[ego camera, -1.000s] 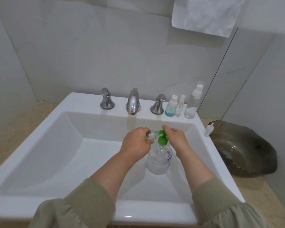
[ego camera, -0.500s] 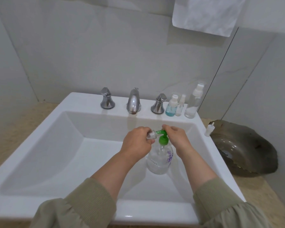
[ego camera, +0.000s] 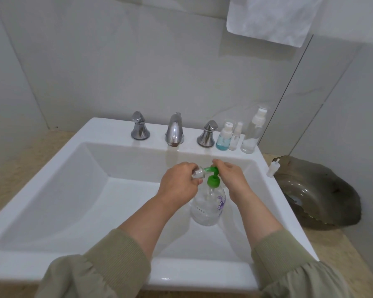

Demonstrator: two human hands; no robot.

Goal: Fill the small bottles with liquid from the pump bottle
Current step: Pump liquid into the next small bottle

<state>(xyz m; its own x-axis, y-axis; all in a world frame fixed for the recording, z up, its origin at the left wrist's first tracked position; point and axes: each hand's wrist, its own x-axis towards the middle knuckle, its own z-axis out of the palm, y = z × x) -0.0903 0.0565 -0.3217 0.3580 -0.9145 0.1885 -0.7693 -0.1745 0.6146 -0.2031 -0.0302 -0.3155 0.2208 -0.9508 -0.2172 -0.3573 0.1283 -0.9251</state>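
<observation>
Inside the sink [ego camera: 63, 211], probably to catch spills, the left hand [ego camera: 179, 182] clamps curled fingers round a small bottle [ego camera: 197, 173] at the pump bottle [ego camera: 209, 205] spout, while the right hand [ego camera: 232, 178] grips its top with bent fingers.

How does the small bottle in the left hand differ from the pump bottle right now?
Size: the small bottle is far smaller than the pump bottle.
Pose: the small bottle is tipped, mouth at the green spout; the pump bottle stands upright in the sink.
Hold: the left hand grips the small bottle; the right hand holds the pump bottle's head.
Both are clear.
</observation>
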